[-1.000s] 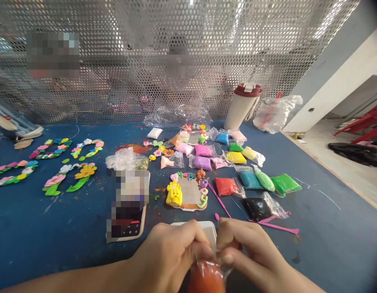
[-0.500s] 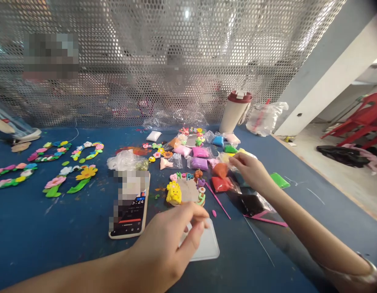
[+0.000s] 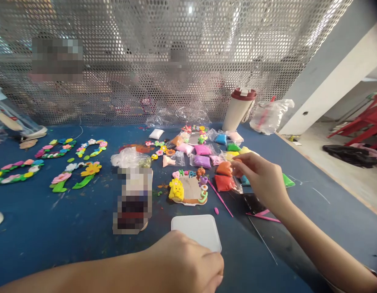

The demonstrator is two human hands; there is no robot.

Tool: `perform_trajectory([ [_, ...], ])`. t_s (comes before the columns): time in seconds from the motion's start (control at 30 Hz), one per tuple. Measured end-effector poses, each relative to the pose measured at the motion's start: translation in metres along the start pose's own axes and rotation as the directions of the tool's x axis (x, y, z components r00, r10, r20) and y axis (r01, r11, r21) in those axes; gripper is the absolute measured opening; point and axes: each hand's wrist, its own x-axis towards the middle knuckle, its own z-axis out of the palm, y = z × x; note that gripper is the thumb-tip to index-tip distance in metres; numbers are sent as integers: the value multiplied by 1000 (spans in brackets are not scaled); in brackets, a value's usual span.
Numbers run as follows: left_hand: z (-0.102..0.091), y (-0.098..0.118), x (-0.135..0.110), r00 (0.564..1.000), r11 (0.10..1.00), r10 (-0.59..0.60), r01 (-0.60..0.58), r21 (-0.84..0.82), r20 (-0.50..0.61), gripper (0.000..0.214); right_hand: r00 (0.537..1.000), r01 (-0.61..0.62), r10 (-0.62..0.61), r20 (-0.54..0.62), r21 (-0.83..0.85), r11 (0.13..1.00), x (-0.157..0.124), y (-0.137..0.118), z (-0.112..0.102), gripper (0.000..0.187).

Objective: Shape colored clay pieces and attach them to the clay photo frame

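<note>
My right hand (image 3: 261,179) hangs over the colored clay packets, its fingertips at the end of an orange clay packet (image 3: 224,168). That packet lies against a red clay packet (image 3: 224,183). My left hand (image 3: 185,262) rests low at the bottom edge of view, fingers curled and nothing visible in them. It overlaps the front corner of a white plastic board (image 3: 196,232). Beyond the board sits a clay-decorated frame (image 3: 190,191) with a yellow clay figure (image 3: 176,190).
A blue table (image 3: 38,228) carries clay flower wreaths (image 3: 75,177), several clay packets, a pixelated phone (image 3: 133,199) and a pink clay tool (image 3: 220,197). A cream tumbler (image 3: 238,110) stands against perforated metal mesh (image 3: 115,61). The table edge runs along the right.
The orange packet, held in both hands a second ago, now lies by the red packet. My right hand moved away to the packets, and my left hand dropped back, uncovering the white board.
</note>
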Motion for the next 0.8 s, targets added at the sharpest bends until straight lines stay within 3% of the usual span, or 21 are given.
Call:
perform_trajectory([
  [0.1, 4, 0, 0, 1000, 999, 18, -17, 46, -12, 18, 998, 22, -23, 66, 15, 1000, -10, -9, 2, 25],
  [0.23, 7, -1, 0, 1000, 994, 24, -26, 102, 21, 15, 976, 75, -98, 193, 123, 990, -22, -15, 8, 14],
  [0.43, 10, -2, -2, 991, 989, 35, -53, 139, 132, 15, 922, -100, -5, 388, 250, 963, -41, -19, 17, 18],
  [0.57, 2, 2, 0, 981, 992, 9, -33, 118, 194, 12, 909, -88, -31, 415, 266, 960, -48, -20, 20, 16],
  [0.7, -14, 4, 4, 982, 995, -79, 68, 66, 172, 14, 899, -164, -62, 433, 463, 871, -50, -22, 23, 18],
  [0.8, -20, 1, 6, 951, 964, -261, 264, 3, 167, 15, 880, -217, -60, 472, 510, 832, -53, -23, 24, 20],
])
